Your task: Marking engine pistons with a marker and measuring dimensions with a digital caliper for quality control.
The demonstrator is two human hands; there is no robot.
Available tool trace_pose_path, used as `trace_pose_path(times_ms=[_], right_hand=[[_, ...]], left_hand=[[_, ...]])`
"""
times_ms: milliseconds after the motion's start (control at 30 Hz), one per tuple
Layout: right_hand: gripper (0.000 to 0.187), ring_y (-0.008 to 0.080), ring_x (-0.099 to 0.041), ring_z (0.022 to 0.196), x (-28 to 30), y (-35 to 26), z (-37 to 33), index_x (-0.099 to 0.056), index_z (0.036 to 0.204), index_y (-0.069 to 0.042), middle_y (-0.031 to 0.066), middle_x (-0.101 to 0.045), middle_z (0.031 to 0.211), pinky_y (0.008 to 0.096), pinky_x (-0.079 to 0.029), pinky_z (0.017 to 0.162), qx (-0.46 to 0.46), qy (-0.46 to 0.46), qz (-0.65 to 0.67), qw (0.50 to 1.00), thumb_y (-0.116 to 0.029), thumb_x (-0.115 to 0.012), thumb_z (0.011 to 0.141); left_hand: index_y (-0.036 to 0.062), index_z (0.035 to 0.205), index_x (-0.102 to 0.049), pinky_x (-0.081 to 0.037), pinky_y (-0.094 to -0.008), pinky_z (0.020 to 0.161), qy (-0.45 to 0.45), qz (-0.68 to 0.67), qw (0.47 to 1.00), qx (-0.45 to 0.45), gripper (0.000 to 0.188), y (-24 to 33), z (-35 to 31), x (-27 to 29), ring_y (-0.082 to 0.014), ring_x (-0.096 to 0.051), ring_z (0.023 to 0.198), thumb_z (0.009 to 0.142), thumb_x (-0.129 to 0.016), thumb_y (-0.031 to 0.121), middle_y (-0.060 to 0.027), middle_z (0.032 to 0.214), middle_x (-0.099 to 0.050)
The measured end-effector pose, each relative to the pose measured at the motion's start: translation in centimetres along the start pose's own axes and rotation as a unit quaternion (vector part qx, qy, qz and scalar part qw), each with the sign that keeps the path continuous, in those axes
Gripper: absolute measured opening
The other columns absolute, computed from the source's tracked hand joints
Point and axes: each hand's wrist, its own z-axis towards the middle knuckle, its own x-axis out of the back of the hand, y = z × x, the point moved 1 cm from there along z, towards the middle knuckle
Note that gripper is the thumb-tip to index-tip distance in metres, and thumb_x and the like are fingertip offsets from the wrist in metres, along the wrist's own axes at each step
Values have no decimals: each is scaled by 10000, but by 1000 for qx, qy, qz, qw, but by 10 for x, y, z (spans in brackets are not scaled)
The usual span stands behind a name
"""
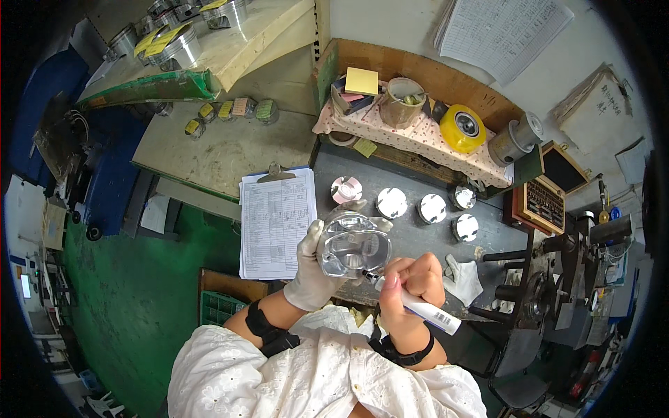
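Observation:
My left hand [307, 270], in a white glove, is closed around a shiny metal piston [357, 245], held up in front of my chest with its hollow side showing. My bare right hand [410, 292] grips a white marker pen [433, 315]. The pen's dark tip end meets the lower right edge of the piston; whether it touches cannot be made out. Beyond my hands, several more pistons [391, 203] stand on the grey bench top [411, 238]. An empty white glove [462, 279] lies to the right of my right hand.
A clipboard with a printed form [277, 223] lies left of the piston. Behind, a cloth-covered shelf [418, 143] carries sticky notes, a cup and a yellow tape roll [463, 128]. A wooden gauge case [543, 202] stands open at right. Labelled pistons [174, 50] fill the upper-left shelf.

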Motion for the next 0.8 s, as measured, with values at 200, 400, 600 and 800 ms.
trace_pose_path(times_ms=[200, 400, 600, 800], right_hand=[[323, 148, -527, 536, -2, -2, 1, -345, 724, -58, 75, -424, 739, 264, -451, 498, -23, 49, 66, 996, 105, -623, 742], [208, 166, -556, 653, 9, 2, 1, -482, 769, -45, 98, -474, 864, 269, -478, 576, -31, 68, 88, 993, -53, -689, 791], [324, 146, -585, 700, 3, -13, 13, -423, 811, -65, 101, -490, 886, 257, -504, 598, -46, 27, 63, 997, 62, -710, 728], [414, 141, -595, 637, -2, -12, 9, -319, 790, -80, 96, -472, 849, 243, -469, 507, -22, 50, 132, 990, 122, -674, 720]], left_hand=[[61, 1327, -368, -499, -365, 860, -8, 21, 1000, -15, 684, 0, 1, 1, -262, -596, 1013, 886, -318, 580, -233, 1216, -536], [68, 1338, -346, -513, -362, 839, -25, 70, 997, -30, 714, 7, 0, -2, -269, -596, 1015, 867, -337, 605, -235, 1212, -533], [52, 1330, -350, -495, -372, 873, -76, 81, 993, -51, 741, 4, 1, 3, -285, -581, 1044, 858, -342, 624, -239, 1213, -527], [39, 1314, -363, -491, -360, 875, -64, 68, 995, -45, 734, 6, -3, -2, -271, -581, 1039, 860, -354, 615, -240, 1194, -534]])
